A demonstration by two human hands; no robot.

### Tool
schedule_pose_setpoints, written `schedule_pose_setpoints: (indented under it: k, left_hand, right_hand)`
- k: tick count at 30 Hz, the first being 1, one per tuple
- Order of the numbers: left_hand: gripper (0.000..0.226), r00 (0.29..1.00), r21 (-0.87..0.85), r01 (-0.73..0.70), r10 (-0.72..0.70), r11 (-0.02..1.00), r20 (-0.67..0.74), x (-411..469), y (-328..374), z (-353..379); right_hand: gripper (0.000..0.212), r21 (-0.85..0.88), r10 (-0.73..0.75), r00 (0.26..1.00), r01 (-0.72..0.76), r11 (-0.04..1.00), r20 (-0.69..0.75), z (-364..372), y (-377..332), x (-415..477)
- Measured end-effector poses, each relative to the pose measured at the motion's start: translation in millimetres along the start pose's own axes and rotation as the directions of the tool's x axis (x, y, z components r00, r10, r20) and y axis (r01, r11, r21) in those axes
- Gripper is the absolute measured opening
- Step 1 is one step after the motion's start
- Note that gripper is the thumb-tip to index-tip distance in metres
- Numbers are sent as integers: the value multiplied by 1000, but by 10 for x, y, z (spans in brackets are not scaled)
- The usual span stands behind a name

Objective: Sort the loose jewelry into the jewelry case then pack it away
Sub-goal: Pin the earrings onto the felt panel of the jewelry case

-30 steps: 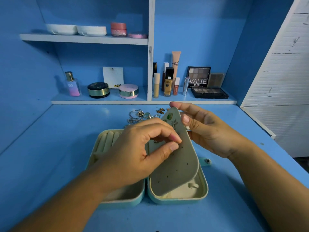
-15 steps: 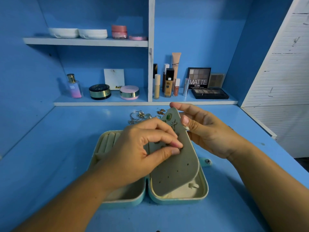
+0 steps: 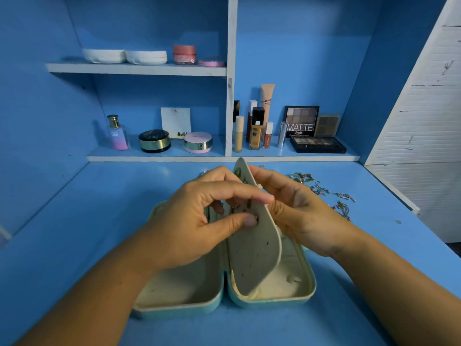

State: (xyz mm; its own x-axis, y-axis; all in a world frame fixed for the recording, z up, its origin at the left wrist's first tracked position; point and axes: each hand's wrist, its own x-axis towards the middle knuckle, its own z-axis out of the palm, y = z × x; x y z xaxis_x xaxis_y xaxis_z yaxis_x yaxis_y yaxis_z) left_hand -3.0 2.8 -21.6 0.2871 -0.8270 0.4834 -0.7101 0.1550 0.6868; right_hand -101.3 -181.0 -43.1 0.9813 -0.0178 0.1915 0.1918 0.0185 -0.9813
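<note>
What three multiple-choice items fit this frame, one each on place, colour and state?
1. Where do the loose chains lie?
A) on the desk, right of the jewelry case
B) on the top shelf
C) in the case's left half

2. The case's outer shell is:
A) pink
B) teal
C) black

3. The earring panel is:
A) flat in the case
B) raised on edge, held by the left hand and right hand
C) lying on a shelf

Key: 1A, the chains trail on the desk beyond the right hand. 2B, teal shows below the cream rim. 3B, the panel stands up from the case's right half with fingers on both faces.
</note>
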Motion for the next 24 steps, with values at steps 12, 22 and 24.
schedule_pose_setpoints:
  k: [12, 22, 24]
  left_hand:
    - [29, 997, -214, 72, -67, 974, 31, 27, -90, -104]
    - [24, 994, -329, 107, -95, 938, 52, 39, -109, -162]
    - [24, 993, -336, 116, -105, 935, 51, 38, -108, -156]
  right_hand:
    - [19, -843, -102, 871, -426, 330, -480, -838, 1, -25]
    - [17, -946, -49, 956, -277, 167, -289, -780, 196, 207]
    - [16, -943, -54, 954, -280, 177, -294, -766, 202, 234]
